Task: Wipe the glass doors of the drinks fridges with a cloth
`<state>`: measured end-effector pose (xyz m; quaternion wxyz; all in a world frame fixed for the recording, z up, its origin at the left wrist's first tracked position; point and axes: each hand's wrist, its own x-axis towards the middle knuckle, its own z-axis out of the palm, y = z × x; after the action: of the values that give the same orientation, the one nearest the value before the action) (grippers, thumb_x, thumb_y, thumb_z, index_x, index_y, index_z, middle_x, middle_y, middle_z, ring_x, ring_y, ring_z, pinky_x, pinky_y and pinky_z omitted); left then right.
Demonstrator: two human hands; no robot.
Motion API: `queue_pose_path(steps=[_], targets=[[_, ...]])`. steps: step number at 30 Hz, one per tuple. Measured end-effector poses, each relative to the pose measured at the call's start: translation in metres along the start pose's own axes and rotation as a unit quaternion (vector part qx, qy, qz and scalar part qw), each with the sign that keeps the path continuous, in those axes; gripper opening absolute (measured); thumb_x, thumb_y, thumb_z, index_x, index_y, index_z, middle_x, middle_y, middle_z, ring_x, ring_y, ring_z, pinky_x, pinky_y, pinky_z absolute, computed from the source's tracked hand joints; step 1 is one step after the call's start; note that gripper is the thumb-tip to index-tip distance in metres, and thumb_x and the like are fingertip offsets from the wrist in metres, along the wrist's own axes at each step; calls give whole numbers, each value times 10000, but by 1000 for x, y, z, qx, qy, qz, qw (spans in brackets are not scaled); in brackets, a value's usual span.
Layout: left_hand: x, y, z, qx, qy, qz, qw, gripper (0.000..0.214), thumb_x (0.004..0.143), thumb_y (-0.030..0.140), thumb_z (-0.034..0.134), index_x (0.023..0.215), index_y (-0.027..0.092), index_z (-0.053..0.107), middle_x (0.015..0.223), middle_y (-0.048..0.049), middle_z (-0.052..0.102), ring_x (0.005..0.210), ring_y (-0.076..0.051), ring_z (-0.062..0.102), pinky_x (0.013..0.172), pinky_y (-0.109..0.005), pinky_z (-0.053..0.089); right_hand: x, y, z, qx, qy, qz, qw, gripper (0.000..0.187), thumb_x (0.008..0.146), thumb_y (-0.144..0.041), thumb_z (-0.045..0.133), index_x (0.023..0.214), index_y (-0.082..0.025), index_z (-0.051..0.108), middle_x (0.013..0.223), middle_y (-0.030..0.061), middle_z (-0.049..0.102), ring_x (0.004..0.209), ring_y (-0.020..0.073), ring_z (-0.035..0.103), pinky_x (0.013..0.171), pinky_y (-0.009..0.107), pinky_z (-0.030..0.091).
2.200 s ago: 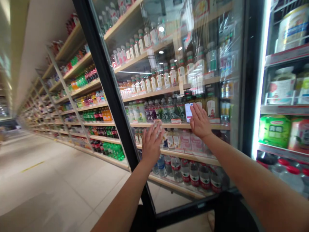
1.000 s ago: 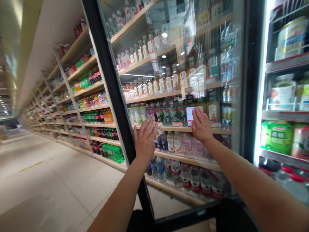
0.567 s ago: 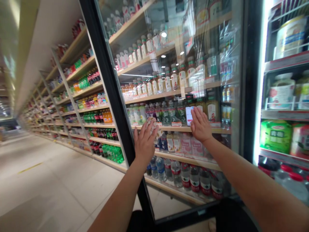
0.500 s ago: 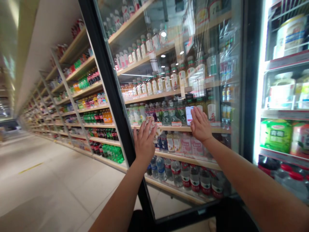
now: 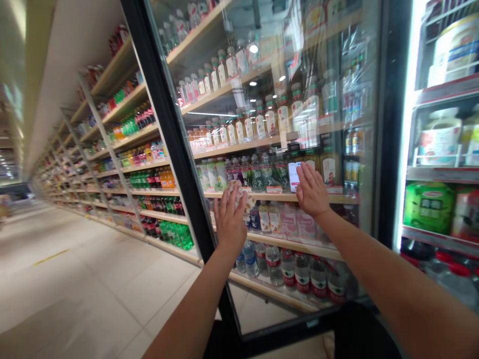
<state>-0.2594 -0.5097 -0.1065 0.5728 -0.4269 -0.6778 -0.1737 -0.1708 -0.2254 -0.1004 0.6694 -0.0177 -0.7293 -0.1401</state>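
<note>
My left hand (image 5: 231, 219) presses a crumpled white cloth with brown spots (image 5: 248, 202) against the glass door (image 5: 258, 149), its fingers spread over the cloth. Part of the cloth is hidden under the palm. My right hand (image 5: 313, 192) lies with fingers stretched out over the same pane. By its fingertips is a small white rectangle with a bluish and red print (image 5: 294, 176), partly covered by the fingers; I cannot tell whether it is a phone or a sticker. The door stands ajar in its black frame (image 5: 175, 124).
Behind the glass, shelves carry bottled drinks (image 5: 294, 269). On the right, a lit cooler (image 5: 430, 174) holds a green drink pack (image 5: 428, 207). Long drink shelves (image 5: 142, 164) run off to the left above a tiled floor (image 5: 93, 279). My dark-clothed knees (image 5: 362, 329) are close to the door's bottom edge.
My left hand and the cloth have slid a little to the right across the glass. The right hand has barely moved.
</note>
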Motion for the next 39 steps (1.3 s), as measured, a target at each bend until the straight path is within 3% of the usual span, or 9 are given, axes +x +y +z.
queue_pose_path(steps=[4,7,11,15,19,26,32,37,39], targets=[[-16,10,6,-12,-26,85,996,566,926,22,456,1442,232,554,1579,-67,480,1578,-200,219,1301,-488,34,0,1,-1,8,-2,1,1000,746,985,-195,424,1657,-197,101,1638,139,398,1538,275,339,1227,503,336],[-6,3,1,-4,-17,53,998,622,897,4,452,1456,261,542,1592,-52,462,1563,-208,268,1298,-506,31,1,0,-1,-2,5,-7,1000,753,980,-187,426,1657,-186,96,1629,149,410,1538,279,338,1214,500,356],[7,-6,-5,-2,18,-13,1000,746,810,-35,468,1503,240,496,1629,-81,402,1581,-226,213,1295,-512,81,1,0,-1,-10,6,-8,1000,754,977,-185,426,1657,-177,98,1626,155,413,1534,285,346,1207,502,364],[-11,1,2,-12,0,29,1000,665,831,-40,453,1449,191,544,1613,-114,424,1591,-227,169,1290,-506,112,0,0,-1,0,1,-1,1000,747,984,-199,425,1657,-185,101,1633,148,404,1532,282,350,1217,505,352],[-18,0,4,-10,-15,74,997,582,892,-10,440,1412,214,573,1567,-87,497,1571,-208,242,1294,-495,83,0,0,0,-2,9,-6,1000,738,994,-196,417,1657,-192,94,1621,150,425,1529,281,357,1209,507,365],[1,-7,-4,0,21,-17,1000,707,838,-21,457,1506,208,488,1632,-110,394,1590,-224,175,1287,-512,117,1,0,-1,0,8,-6,1000,717,991,-199,416,1652,-177,141,1608,164,440,1522,286,369,1199,511,375],[-14,2,5,-14,-26,89,996,589,902,13,458,1434,242,564,1572,-60,491,1568,-194,249,1302,-478,62,1,1,-1,-2,8,-7,1000,721,993,-202,418,1653,-175,129,1612,162,435,1530,276,355,1203,498,369],[6,-6,-2,-13,9,-4,1000,705,849,-14,462,1495,264,509,1621,-67,417,1573,-222,239,1295,-524,94,0,1,-1,7,-1,3,1000,714,994,-200,413,1653,-183,139,1617,156,429,1526,278,362,1214,506,353],[5,-4,-2,-20,3,-4,1000,725,837,-17,469,1508,255,495,1629,-77,402,1581,-227,210,1293,-523,112,0,0,-1,12,-10,10,1000,706,996,-210,405,1652,-189,146,1625,149,419,1523,278,367,1221,513,342]])
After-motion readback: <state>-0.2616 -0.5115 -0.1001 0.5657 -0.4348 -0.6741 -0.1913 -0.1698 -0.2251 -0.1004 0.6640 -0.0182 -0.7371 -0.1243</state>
